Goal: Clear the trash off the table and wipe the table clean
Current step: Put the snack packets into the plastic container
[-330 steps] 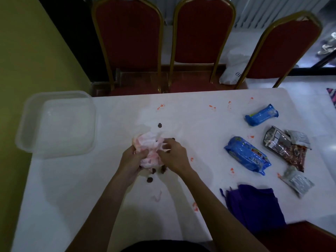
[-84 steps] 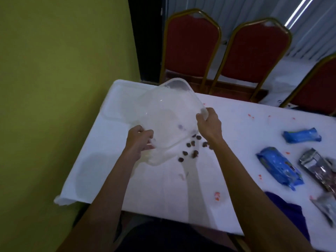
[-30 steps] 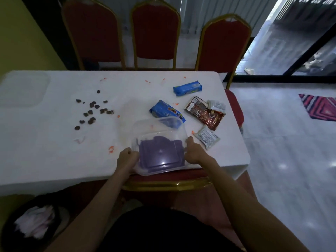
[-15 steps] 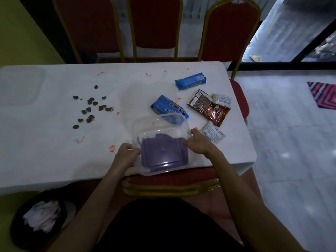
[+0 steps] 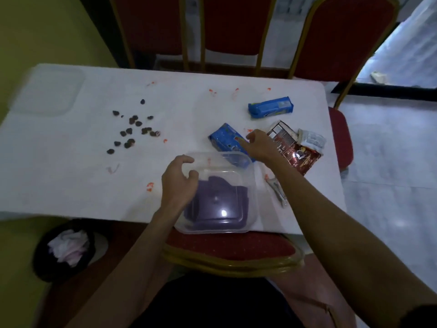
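Progress: early.
- Done: crumpled tissue (image 5: 68,245) in bin (image 5: 42,263) on floor, near left.
- Left on table (image 5: 71,185): dark crumbs (image 5: 132,131) left of centre, orange stains (image 5: 150,185) scattered, nearer blue wrapper (image 5: 224,138), farther blue wrapper (image 5: 270,107), brown wrapper (image 5: 300,159) at right. Wrappers crumpled.
- Wiping not begun. Purple cloth (image 5: 220,192) shows through clear container (image 5: 251,185) at near edge; inside or beneath, cannot tell.
- My left hand (image 5: 179,183) curls over container's far-left rim.
- My right hand (image 5: 260,145) reaches over nearer blue wrapper, fingers loose, holding nothing.
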Tool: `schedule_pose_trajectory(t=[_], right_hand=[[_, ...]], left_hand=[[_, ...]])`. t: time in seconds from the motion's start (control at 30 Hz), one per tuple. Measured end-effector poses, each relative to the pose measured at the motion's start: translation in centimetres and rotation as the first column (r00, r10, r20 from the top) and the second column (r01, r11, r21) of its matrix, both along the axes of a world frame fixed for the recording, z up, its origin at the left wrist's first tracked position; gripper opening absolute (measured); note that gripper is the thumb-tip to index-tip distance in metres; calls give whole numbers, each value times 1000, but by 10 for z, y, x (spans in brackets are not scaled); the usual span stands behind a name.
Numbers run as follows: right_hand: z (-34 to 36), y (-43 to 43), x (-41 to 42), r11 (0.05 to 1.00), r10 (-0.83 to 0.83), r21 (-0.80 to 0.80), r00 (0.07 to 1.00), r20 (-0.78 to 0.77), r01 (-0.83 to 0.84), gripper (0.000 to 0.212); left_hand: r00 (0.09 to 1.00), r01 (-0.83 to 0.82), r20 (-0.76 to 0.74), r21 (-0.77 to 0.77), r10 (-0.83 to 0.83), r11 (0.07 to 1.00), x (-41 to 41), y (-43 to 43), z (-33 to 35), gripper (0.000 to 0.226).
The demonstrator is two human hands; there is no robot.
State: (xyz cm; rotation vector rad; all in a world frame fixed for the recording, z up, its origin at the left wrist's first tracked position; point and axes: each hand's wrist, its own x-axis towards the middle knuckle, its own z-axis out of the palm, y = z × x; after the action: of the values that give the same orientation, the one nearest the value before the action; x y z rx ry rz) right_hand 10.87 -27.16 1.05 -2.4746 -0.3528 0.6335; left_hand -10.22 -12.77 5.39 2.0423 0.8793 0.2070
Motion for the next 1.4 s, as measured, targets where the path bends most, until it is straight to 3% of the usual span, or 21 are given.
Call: schedule_pose_trajectory(t=[0.13,0.2,0.33,0.5,0.6,0.73,0.87,1.0,1.07,1.2,1.3,1.4], right_hand=[[-21,14,23,989,93,-113,994,-59,-99,63],[-28,15,26,970,148,-184,986,-74,-159,65],[-29,17,34,968,203,-143,978,-49,-208,52],[-27,20,37,951,279,-138,960,-19,-279,25],[-24,18,39,959,270,-98,963,14,-267,19],[-22,14,35,982,188,-3,979,84,-188,10],[-5,8,33,986,37,155,983,181,-66,14],[33,2,16,888,-197,456,945,260,60,12],[52,-7,-6,825,-223,562,943,248,47,14],[53,-24,-55,854,155,452,954,255,-259,16],[27,-26,-86,820,422,314,876,235,-479,18],[10,-30,-100,783,541,193,800,261,-592,18]], left_hand=[[998,-30,-59,-73,26,997,-2,-23,-12,25],[996,-32,-84,-68,26,997,-7,-32,-18,21],[992,-37,-120,-56,30,998,-20,-43,-28,22],[991,95,-108,152,-80,984,-39,-43,-37,24],[996,64,-77,206,-49,976,-46,-39,-38,23],[996,59,-72,223,-44,973,-49,-36,-34,21],[997,69,-54,209,-59,975,-51,-36,-32,20],[998,59,-24,208,-55,976,-53,-36,-34,22],[999,52,-20,206,-49,977,-54,-36,-34,23],[1000,0,-17,167,3,986,-53,-37,-29,33],[997,-70,-15,90,72,993,-51,-37,-24,35],[995,-88,-36,-1,88,996,-51,-39,-21,46]])
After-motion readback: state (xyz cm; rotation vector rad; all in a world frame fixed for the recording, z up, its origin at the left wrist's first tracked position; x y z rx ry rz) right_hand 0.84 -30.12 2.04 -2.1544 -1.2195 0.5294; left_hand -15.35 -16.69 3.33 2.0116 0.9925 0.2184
